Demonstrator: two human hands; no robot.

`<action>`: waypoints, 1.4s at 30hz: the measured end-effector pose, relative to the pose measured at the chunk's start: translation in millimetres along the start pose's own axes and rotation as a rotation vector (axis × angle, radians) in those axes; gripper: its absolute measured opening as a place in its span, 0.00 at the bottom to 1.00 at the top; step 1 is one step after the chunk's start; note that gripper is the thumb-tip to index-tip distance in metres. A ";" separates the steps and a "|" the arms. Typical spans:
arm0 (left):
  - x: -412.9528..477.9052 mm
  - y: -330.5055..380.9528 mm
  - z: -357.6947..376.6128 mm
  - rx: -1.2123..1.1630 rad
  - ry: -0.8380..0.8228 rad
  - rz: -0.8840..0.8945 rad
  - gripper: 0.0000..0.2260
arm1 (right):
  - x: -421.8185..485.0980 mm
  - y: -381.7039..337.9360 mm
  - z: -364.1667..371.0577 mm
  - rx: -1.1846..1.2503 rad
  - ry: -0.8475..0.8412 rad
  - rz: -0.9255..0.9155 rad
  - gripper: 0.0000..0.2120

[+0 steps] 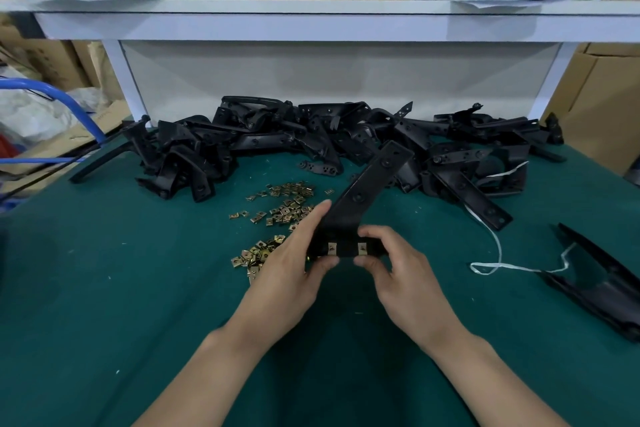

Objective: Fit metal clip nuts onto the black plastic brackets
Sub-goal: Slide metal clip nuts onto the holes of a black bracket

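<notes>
both hands are holding one black bracket point(367, 184) just over the green mat point(138, 288). left hand point(291, 263) is pinching the near-left corner of its wide foot, thumb on the near face, index lying up the left side. right hand point(398, 270) is pinching the near-right corner, thumb below & fingers curling over the top. neither hand is spread.

two fitted clip nuts point(332, 247) are sitting side by side on the foot's near edge, btwn the two thumbs, w/ bare plastic btwn them.

key relation: the bracket's long axis is running from the hands away & to the right, narrow end pointing at the bracket heap point(263, 139) beyond. the loose clip nuts point(284, 210) are lying just left of & beyond the left hand, some touching its outline in view. so the left hand is looking nearer for the next nut; the right would be reaching across the bracket.

hard to tell: fingers are covering both foot corners, so can't say if more slots are waiting there. underside is hidden. can't confirm the two nuts are fully seated. heap is black on black, single pieces not separable. well right of the right hand a white cord point(498, 246) is trailing toward a long black part point(606, 291), which the frame edge is cutting off.
</notes>
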State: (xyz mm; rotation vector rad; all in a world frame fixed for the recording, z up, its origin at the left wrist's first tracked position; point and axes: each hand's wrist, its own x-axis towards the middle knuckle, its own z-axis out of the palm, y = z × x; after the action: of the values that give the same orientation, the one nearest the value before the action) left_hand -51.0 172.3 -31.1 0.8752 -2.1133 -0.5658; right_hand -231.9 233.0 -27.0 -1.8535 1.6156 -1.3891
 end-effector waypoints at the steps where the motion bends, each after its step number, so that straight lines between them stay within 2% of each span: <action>1: -0.6 -0.8 0.8 0.007 -0.004 0.006 0.37 | -0.3 1.0 0.1 0.001 -0.001 0.001 0.26; 7: -1.6 -0.1 2.6 0.054 0.033 0.040 0.40 | -0.7 4.7 0.8 -0.033 -0.003 -0.022 0.23; 21: -1.2 3.2 6.1 0.085 0.094 0.055 0.37 | 0.2 6.8 1.8 -0.098 0.014 -0.075 0.22; 25: -3.5 10.8 5.3 0.058 0.145 0.068 0.36 | -0.9 -0.9 -1.3 -0.141 0.041 -0.152 0.21; 27: -3.2 16.2 2.6 0.049 0.193 0.114 0.33 | -0.7 -9.5 -5.4 -0.162 0.072 -0.213 0.19; 31: 1.5 36.3 -7.6 0.015 0.266 0.220 0.17 | 0.0 -36.3 -21.4 -0.166 0.172 -0.301 0.14; 34: 7.8 57.1 -14.8 -0.036 0.311 0.189 0.14 | 0.7 -60.2 -39.6 -0.248 0.265 -0.374 0.09; 36: 12.7 72.7 -20.0 -0.029 0.313 0.192 0.16 | -0.6 -77.1 -58.1 -0.311 0.274 -0.345 0.07; 39: 20.8 98.8 -24.3 0.079 0.263 0.256 0.20 | -8.8 -97.0 -92.2 -0.274 0.213 -0.209 0.06; 42: 24.2 124.7 -20.4 0.150 0.254 0.339 0.19 | -28.3 -105.5 -126.1 -0.273 0.148 -0.109 0.08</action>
State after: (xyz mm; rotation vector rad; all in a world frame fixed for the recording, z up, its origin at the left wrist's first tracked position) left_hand -96.1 235.4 71.5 0.6118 -2.0255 -0.1146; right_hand -269.7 334.3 100.0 -2.0595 1.8841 -1.4413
